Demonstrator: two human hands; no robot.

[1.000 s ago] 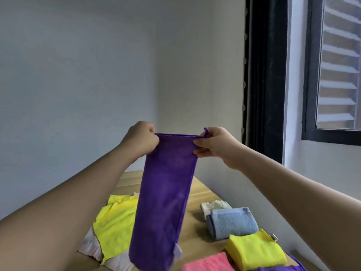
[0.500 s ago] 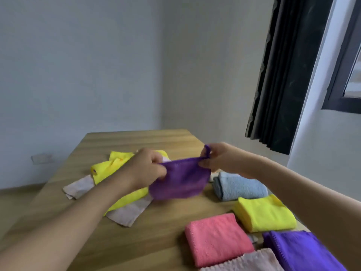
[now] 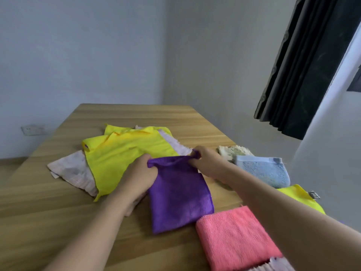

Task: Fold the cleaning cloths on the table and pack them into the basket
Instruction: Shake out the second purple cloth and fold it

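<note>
Lying lengthwise toward the person, purple cloth [image 3: 179, 194], far corners seemingly pinched.

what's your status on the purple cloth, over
Left hand and right hand each pinch a far corner of the purple cloth. Cloth lies folded on the table. Pink cloth lies beside its near corner.

Purple cloth [image 3: 178, 194] at centre, solid colour. Yellow cloth [image 3: 125, 153] at 10 o'clock, plain, lying over a pale pink cloth [image 3: 72, 171] with a faint check. Light blue towel [image 3: 261, 170] at 3 o'clock, cream patterned cloth [image 3: 233, 150] at 2 beyond it. Coral pink cloth [image 3: 234, 237] at 5, ribbed weave. Second yellow cloth [image 3: 298, 196] at 4. Table [image 3: 58, 222] is light wood grain. Curtain [image 3: 304, 65] black, walls [image 3: 78, 45] grey-white.
</note>
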